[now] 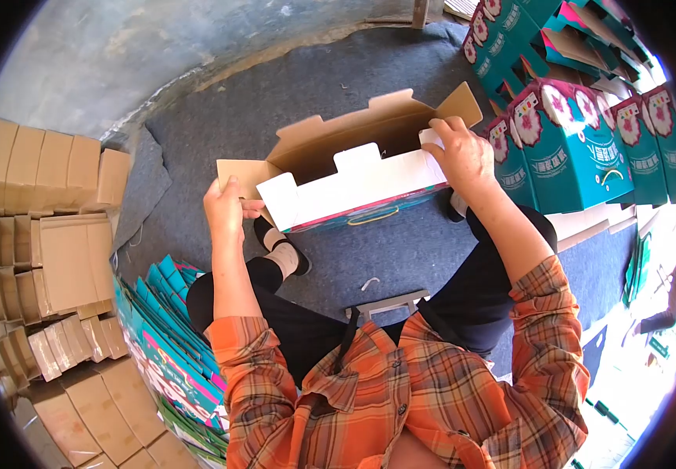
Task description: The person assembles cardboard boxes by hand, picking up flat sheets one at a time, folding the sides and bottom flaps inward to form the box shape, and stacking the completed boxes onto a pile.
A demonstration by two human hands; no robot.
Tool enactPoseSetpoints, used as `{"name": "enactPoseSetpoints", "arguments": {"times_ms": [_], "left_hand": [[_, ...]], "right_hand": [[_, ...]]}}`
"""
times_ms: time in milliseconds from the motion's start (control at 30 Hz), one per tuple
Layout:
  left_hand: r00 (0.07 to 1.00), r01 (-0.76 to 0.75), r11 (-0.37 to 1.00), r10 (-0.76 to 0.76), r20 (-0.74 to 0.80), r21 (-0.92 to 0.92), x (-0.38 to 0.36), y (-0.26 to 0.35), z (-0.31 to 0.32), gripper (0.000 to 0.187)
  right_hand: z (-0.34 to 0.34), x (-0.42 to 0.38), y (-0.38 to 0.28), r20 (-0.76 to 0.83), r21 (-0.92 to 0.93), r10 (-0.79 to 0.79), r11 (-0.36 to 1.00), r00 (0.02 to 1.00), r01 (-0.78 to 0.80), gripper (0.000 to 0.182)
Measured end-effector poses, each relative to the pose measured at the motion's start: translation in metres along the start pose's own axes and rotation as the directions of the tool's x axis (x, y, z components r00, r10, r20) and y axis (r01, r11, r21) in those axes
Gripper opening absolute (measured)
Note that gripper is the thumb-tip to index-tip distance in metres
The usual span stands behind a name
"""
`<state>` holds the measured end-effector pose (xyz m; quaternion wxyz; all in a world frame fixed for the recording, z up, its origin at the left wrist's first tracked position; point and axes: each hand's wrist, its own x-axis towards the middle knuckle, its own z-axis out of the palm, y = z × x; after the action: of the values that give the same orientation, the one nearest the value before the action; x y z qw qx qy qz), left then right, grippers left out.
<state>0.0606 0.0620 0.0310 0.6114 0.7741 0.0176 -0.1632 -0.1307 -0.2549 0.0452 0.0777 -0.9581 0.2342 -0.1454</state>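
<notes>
A printed cardboard gift box [369,184] stands between my hands with its top open. Its flaps are white on the near side and brown on the far side, and a yellow handle [374,215] shows on the teal front. My left hand [227,207] grips the flaps at the box's left end, thumb on the brown flap and fingers beside the white one. At the right end, my right hand [463,152] has its fingers closed over a white corner flap. Most of the box's inside is in shadow.
Brown cartons [76,258] are stacked at the left. Flat teal box blanks [174,336] lean beside my left leg. Finished teal boxes [572,148] stand at the right, with more behind. A grey frame-like piece [389,303] lies on the dark floor covering [221,109].
</notes>
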Motion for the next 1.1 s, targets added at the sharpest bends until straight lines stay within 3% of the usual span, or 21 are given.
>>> {"name": "enactPoseSetpoints", "arguments": {"times_ms": [100,167,200,267,333,433,500,567,600,633,667,733,767,833,867,900,967,1000,1033,1067,1100], "left_hand": [[1.0,0.031,0.999,-0.031,0.003,0.027,-0.002,0.006,-0.001,0.03],[0.999,0.047,0.998,-0.047,0.004,0.051,-0.004,0.012,-0.001,0.031],[0.999,0.034,0.991,-0.035,0.01,0.13,-0.007,0.016,-0.002,0.031],[1.0,0.019,0.978,-0.022,0.016,0.207,-0.009,0.019,-0.002,0.031],[1.0,0.0,0.97,-0.007,0.028,0.241,-0.01,0.02,-0.003,0.03],[1.0,-0.031,0.958,0.03,0.01,0.285,-0.012,0.018,-0.001,0.027],[0.997,-0.079,0.944,0.08,0.01,0.319,-0.004,0.007,0.0,0.027],[0.991,-0.125,0.928,0.131,0.007,0.351,0.005,-0.01,0.001,0.027],[0.969,-0.233,0.915,0.246,0.004,0.328,0.009,-0.021,0.003,0.026],[0.935,-0.339,0.89,0.356,0.0,0.306,0.011,-0.028,0.005,0.027],[0.935,-0.338,0.89,0.355,0.0,0.306,0.012,-0.036,0.009,0.027],[0.902,-0.432,0.898,0.432,0.018,0.082,0.009,-0.044,0.023,0.028],[0.91,-0.412,0.88,0.411,0.055,0.237,0.008,-0.048,0.027,0.031],[0.874,-0.463,0.681,0.455,0.168,0.567,-0.004,-0.05,0.03,0.061],[0.832,-0.506,0.534,0.51,0.219,0.678,-0.014,-0.044,0.033,0.073],[0.83,-0.507,0.535,0.513,0.217,0.675,-0.021,-0.027,0.034,0.073],[0.816,-0.509,0.74,0.578,-0.027,0.44,-0.032,0.0,0.033,0.087],[0.776,-0.581,0.712,0.631,0.005,0.394,-0.026,0.002,0.029,0.089],[0.855,-0.514,0.849,0.518,-0.002,0.118,-0.025,0.0,0.031,0.084],[0.914,-0.396,0.902,0.406,0.024,-0.171,-0.023,-0.001,0.033,0.078],[0.893,-0.436,0.895,0.443,0.085,-0.091,-0.019,-0.006,0.035,0.066]], "right_hand": [[0.004,0.0,0.001,-0.015,-0.107,-0.04,0.994,0.999,0.038,0.029],[0.01,0.001,0.002,-0.08,-0.217,-0.154,0.967,0.985,0.134,0.027],[0.011,-0.001,0.001,-0.079,-0.219,-0.155,0.966,0.985,0.134,0.027],[0.014,-0.003,-0.003,0.06,-0.303,-0.139,0.941,0.989,0.151,0.026],[0.016,-0.002,-0.005,0.096,-0.313,-0.142,0.935,0.985,0.165,0.028],[0.021,-0.003,-0.008,0.082,-0.354,-0.15,0.92,0.985,0.17,0.044],[0.027,-0.001,-0.007,-0.011,-0.408,-0.172,0.9,0.985,0.152,0.074],[0.019,0.001,-0.014,0.0,-0.414,-0.123,0.903,0.992,0.112,0.085],[0.016,0.002,-0.017,0.013,-0.42,-0.075,0.904,0.997,0.073,0.096],[0.017,0.002,-0.017,0.014,-0.42,-0.075,0.905,0.997,0.074,0.096],[0.019,0.003,-0.014,0.013,-0.386,-0.086,0.919,0.996,0.084,0.098],[0.025,0.004,-0.007,0.011,-0.351,-0.097,0.932,0.995,0.095,0.101],[0.03,0.003,-0.003,-0.02,-0.285,-0.147,0.949,0.989,0.135,0.099],[0.032,0.002,0.0,-0.055,-0.222,-0.192,0.959,0.98,0.176,0.097],[0.031,0.001,0.001,-0.051,-0.195,-0.2,0.963,0.978,0.187,0.096],[0.03,0.002,0.002,-0.047,-0.166,-0.208,0.966,0.977,0.198,0.095],[0.035,0.005,0.007,-0.083,-0.165,-0.247,0.959,0.966,0.231,0.094],[0.036,0.003,0.007,-0.115,-0.16,-0.282,0.952,0.952,0.263,0.093],[0.036,0.0,0.006,-0.11,-0.155,-0.282,0.952,0.953,0.264,0.093],[0.034,0.001,0.005,-0.085,-0.152,-0.277,0.953,0.957,0.262,0.093],[0.031,0.003,0.005,-0.063,-0.151,-0.268,0.955,0.961,0.256,0.092]]}}
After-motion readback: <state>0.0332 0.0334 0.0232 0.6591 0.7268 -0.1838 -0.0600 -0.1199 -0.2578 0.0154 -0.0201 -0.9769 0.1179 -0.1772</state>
